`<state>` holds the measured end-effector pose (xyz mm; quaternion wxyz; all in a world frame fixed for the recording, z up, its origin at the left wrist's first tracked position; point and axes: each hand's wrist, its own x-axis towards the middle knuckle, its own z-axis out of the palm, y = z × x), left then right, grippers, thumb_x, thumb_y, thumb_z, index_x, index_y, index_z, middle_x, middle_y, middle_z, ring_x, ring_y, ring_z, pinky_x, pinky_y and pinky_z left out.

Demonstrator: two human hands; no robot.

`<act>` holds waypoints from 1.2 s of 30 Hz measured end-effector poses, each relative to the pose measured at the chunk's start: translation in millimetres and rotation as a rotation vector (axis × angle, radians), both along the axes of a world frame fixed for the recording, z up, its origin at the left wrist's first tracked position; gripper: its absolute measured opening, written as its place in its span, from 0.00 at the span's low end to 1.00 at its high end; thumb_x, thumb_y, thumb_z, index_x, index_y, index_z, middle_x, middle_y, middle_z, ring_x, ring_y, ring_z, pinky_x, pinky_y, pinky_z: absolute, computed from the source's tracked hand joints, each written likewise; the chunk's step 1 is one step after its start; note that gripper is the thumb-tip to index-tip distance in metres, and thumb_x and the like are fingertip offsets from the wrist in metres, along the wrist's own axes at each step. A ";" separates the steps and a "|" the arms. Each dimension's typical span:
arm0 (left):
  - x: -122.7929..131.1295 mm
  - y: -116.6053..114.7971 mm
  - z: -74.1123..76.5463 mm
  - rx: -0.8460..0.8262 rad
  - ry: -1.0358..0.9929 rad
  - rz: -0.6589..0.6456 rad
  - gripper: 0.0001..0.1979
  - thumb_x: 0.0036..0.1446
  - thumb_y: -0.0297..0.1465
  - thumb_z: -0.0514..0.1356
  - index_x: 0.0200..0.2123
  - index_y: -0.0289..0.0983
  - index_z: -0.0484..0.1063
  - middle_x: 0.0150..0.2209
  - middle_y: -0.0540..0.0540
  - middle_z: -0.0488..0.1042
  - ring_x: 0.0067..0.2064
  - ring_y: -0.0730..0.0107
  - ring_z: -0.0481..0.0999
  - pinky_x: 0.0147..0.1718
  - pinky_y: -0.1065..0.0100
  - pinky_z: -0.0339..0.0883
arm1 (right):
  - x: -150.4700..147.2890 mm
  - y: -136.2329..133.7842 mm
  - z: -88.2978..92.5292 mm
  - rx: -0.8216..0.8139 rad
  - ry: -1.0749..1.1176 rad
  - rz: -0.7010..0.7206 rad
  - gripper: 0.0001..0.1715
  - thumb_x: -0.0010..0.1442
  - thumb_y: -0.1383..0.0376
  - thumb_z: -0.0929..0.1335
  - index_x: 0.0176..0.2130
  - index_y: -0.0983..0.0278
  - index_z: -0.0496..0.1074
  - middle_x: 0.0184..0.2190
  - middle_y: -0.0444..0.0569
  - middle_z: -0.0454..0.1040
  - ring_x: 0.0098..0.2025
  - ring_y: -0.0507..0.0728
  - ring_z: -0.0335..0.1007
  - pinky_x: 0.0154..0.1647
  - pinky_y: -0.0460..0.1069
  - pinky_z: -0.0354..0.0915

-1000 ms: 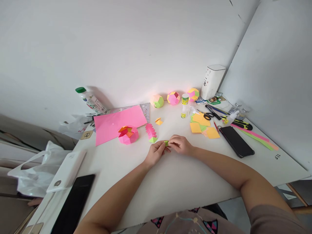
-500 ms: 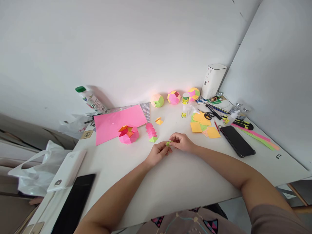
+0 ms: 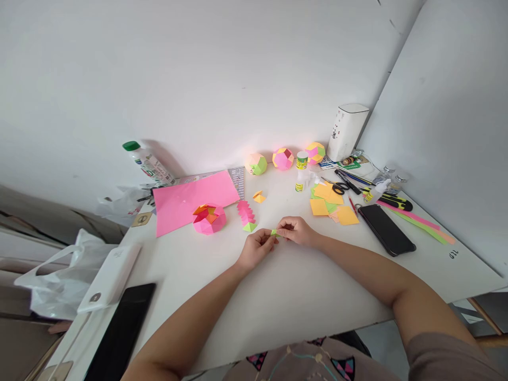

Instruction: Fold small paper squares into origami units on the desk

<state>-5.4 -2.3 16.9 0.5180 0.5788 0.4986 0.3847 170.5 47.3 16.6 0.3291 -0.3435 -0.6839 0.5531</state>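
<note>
My left hand [image 3: 256,247] and my right hand [image 3: 297,230] meet at the middle of the white table [image 3: 278,296], fingers pinched together on a small folded green paper piece [image 3: 273,232]. Just beyond the hands lies a row of folded pink paper units with a green one at its near end [image 3: 246,216]. Left of that sits a half-built pink and orange paper ball [image 3: 208,218] on the edge of a pink sheet [image 3: 190,199].
Three finished paper balls [image 3: 282,158] stand by the wall with a glue bottle [image 3: 301,165]. Yellow and green paper squares [image 3: 331,203], scissors [image 3: 337,188], a black phone [image 3: 386,229] and paper strips lie right. A tablet [image 3: 119,330], white box and plastic bags are left.
Both hands have shifted slightly on the green piece, working it between the fingertips; nothing else on the table has moved.
</note>
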 end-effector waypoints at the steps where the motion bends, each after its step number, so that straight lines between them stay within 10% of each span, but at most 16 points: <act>1: -0.1 0.3 -0.5 0.005 -0.003 0.011 0.13 0.53 0.40 0.57 0.31 0.35 0.69 0.23 0.50 0.70 0.23 0.76 0.66 0.23 0.73 0.58 | 0.0 0.6 -0.5 -0.011 0.005 0.002 0.15 0.53 0.55 0.68 0.29 0.66 0.68 0.20 0.42 0.66 0.21 0.48 0.61 0.22 0.45 0.59; 36: -0.3 3.0 -4.2 -0.030 -0.110 0.045 0.15 0.51 0.42 0.59 0.27 0.35 0.66 0.18 0.55 0.62 0.19 0.80 0.59 0.18 0.75 0.51 | -1.3 -6.2 10.3 0.089 -0.138 0.049 0.06 0.52 0.65 0.66 0.29 0.66 0.68 0.21 0.41 0.63 0.22 0.47 0.56 0.21 0.43 0.55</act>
